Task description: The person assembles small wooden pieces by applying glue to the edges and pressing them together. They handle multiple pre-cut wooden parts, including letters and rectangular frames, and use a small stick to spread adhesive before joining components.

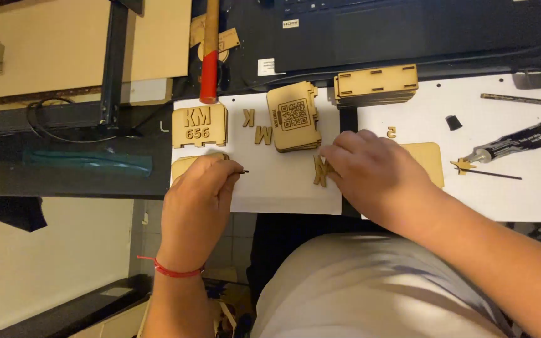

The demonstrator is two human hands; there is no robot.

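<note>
Head view, looking down on a surface (521, 194) covered with white sheets. The left hand (196, 199), at 7 o'clock with a red cord at its wrist, pinches a thin dark stick (240, 171) between its fingertips, over a pale rounded wooden plate (183, 166). The right hand (370, 174), near centre, presses its fingertips on a small flat wooden letter (319, 171); its fingers are bent, not closed around anything. At 11 o'clock lies a flat plywood panel (199, 126) with notched edges and engraved characters. Two more cut-out letters (256, 127) lie just beside it. At 12 o'clock sits a stack of plywood pieces (293, 117), the top one bearing a square black code mark. A second stack of slotted strips (376, 84) lies at 1 o'clock. At 3 o'clock rests a black and silver glue tube (513, 143). A red-handled tool (208, 56) stands at 11 o'clock.
</note>
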